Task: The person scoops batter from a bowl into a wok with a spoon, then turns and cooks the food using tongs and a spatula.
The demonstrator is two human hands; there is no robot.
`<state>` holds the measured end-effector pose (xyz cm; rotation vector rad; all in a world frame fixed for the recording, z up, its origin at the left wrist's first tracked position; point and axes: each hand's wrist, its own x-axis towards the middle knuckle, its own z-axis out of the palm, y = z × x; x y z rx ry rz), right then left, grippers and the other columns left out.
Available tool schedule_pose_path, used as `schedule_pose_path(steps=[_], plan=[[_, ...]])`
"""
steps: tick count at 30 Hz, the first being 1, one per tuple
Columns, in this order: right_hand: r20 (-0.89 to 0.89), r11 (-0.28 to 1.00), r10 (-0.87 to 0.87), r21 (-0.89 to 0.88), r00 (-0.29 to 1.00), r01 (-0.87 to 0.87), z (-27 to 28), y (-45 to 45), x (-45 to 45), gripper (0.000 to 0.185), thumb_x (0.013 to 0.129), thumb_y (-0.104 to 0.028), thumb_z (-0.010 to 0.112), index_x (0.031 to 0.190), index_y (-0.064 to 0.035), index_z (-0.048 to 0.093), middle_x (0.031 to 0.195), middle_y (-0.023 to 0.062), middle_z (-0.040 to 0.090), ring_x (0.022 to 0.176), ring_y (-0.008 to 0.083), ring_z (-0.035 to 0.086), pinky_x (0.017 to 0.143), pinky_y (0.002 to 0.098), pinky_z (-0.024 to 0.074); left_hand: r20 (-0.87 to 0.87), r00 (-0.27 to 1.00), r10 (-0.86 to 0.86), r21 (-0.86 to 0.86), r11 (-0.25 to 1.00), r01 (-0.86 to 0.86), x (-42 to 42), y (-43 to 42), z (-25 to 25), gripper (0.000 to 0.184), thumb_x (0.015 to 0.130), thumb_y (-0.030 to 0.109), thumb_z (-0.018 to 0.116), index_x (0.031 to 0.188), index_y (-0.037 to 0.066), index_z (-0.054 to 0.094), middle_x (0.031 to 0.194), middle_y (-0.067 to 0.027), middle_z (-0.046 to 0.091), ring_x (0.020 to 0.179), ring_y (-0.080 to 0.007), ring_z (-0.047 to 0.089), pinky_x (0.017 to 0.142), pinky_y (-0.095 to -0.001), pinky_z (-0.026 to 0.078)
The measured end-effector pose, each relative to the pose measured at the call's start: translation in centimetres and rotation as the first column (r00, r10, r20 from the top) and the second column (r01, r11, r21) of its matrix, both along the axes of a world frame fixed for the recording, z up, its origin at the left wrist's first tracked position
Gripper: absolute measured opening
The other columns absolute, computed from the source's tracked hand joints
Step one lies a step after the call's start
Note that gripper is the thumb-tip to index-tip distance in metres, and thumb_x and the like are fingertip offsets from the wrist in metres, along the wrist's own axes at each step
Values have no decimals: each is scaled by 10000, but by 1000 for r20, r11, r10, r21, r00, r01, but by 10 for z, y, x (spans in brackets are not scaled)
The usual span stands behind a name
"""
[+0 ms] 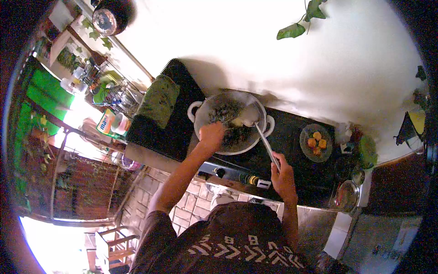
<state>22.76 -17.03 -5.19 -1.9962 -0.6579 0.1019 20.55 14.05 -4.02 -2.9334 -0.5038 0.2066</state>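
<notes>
A wide two-handled wok [250,148] sits on the stove, with dark contents and a pale lump inside. My right hand [284,178] is closed around the handle of a long metal spatula [268,145], whose broad, rounded head rests inside the wok. Over the wok's near left part is my left hand [212,136], its fingers drawn together. A dark shape lies just beyond those fingers, and I cannot make out whether they hold it. To the right, a glass plate [306,154] carries several golden-brown fried pieces.
The black stove [285,121] has a knob [220,172] along its front. A green cloth [160,101] drapes over a dark surface at left, near a dish rack [121,93] and a mama-labelled pack [105,122]. A glass bowl [347,196] stands at the right end. A pale wall rises behind.
</notes>
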Motion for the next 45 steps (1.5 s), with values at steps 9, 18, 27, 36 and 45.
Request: schedule_pose_path(steps=[9,18,27,36,45], plan=[[-108,995,-83,-65,991,77,33,-1,-16,288,967,-94,537,1251,-48,555,952,218,682,865,352,691,768,402,523,50,998,-38,-5,999,39,15,21,-10,183,863,192,614,985,70,676,925,-125,739,851,-309,735,661,-470,577],[-214,992,-110,-84,971,94,50,8,-25,282,973,-102,533,1249,-49,563,954,179,675,830,285,665,758,375,513,41,998,55,10,998,-55,-16,59,34,199,844,203,610,974,77,692,940,-132,738,834,-311,735,684,-456,578],[-201,998,9,-52,980,-20,36,21,-29,312,972,-109,537,1272,-26,553,1044,184,669,941,260,660,848,354,501,7,993,116,-16,993,-116,-38,68,30,220,822,191,619,986,59,686,911,-140,735,816,-330,733,670,-454,576],[-165,995,-81,-71,983,70,41,12,-32,294,972,-87,526,1261,-42,559,840,128,627,691,200,567,674,356,475,35,999,-1,10,1000,1,-12,61,-3,189,798,172,655,953,69,691,895,-142,737,798,-320,736,593,-438,570],[-150,994,-96,-71,984,86,35,-2,-31,291,971,-84,533,1260,-73,562,754,99,582,645,176,538,600,340,453,264,957,-120,136,987,86,1,56,-30,171,903,149,542,983,82,678,851,-125,738,764,-287,738,568,-456,564]])
